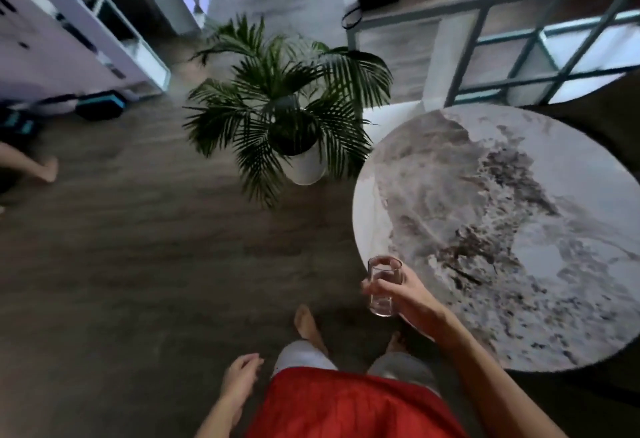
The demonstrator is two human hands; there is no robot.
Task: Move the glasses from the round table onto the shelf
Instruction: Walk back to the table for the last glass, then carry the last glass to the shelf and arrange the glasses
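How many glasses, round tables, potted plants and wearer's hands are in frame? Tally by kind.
glass: 1, held by the right hand
round table: 1, no glass standing on it
potted plant: 1
hands: 2, the right hand and the left hand, which holds nothing
Total: 5

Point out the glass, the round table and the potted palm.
glass [381,304], head view, clear lower wall
round table [519,230], head view, bare marbled top
potted palm [306,167], head view, white pot wall
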